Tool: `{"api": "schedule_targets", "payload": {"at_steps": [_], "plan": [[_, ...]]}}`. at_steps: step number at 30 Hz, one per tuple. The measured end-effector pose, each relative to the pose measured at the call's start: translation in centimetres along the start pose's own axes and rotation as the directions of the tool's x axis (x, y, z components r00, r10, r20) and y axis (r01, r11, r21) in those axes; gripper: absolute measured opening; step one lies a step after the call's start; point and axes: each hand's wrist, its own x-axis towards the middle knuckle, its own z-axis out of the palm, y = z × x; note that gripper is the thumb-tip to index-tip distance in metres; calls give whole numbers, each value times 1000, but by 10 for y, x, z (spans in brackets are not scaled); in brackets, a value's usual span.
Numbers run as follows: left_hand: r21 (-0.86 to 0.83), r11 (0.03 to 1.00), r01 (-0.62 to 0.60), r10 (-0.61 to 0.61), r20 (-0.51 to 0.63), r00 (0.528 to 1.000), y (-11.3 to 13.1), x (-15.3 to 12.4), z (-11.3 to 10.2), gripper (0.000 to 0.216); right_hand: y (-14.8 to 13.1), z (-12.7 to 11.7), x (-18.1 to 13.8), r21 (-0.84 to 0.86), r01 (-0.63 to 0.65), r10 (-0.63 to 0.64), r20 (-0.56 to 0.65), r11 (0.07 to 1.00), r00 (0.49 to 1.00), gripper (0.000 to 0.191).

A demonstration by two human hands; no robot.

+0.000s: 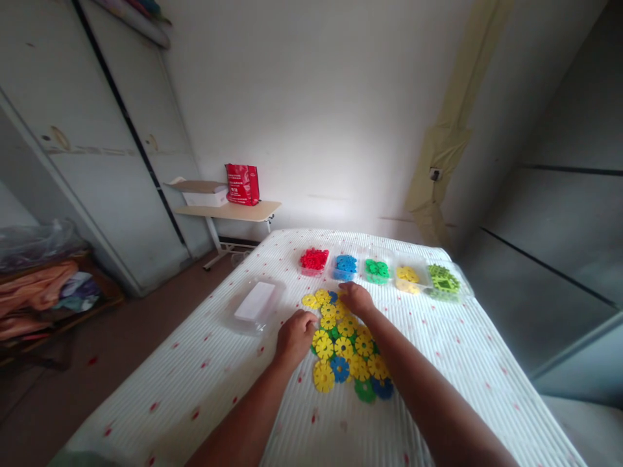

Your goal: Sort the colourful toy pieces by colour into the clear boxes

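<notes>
Notched flower-shaped plastic discs (343,347), mostly yellow with some blue and green, lie spread in an overlapping group on the bed-like surface. My left hand (294,334) is at the group's left edge, fingers curled together beside the yellow discs. Anything in its fingertips is too small to make out. Over the far right part of the group is my right hand (357,301), its fingers bent and close together near a blue disc (333,296). Whether a disc is pinched under those fingers is hidden.
Behind the discs stand clear tubs of red (314,261), blue (346,264), green (378,270), yellow (407,277) and lime-green pieces (444,281). A clear plastic container (257,305) with a white rectangle lies left. A side table (263,210) holds a red bag (242,184).
</notes>
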Motion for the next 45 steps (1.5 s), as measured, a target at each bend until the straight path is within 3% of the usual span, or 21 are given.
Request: {"api": "schedule_targets", "payload": {"at_steps": [5, 13, 20, 28, 36, 45], "plan": [[-6, 1000, 9, -9, 4, 1000, 0, 0, 0, 22, 3, -1, 4, -55, -27, 30, 45, 998, 999, 36], [2, 999, 32, -32, 22, 999, 1, 0, 0, 22, 11, -33, 2, -10, -10, 11, 171, 1000, 985, 25], [-15, 999, 34, -34, 40, 999, 3, 0, -3, 21, 1, -22, -6, -86, 26, 0, 287, 996, 958, 37], [-38, 999, 0, 1, 50, 999, -2, 1, -1, 21, -3, -22, -2, -115, 18, 22, 334, 993, 942, 32], [-90, 995, -34, 38, 44, 998, -8, 2, 1, 21, 7, -39, -18, 114, -146, 110, 277, 983, 955, 16], [-178, 983, -38, 47, 48, 998, -12, 3, 0, 20, 36, -58, -36, 479, -258, 182, 200, 839, 963, 10]]}}
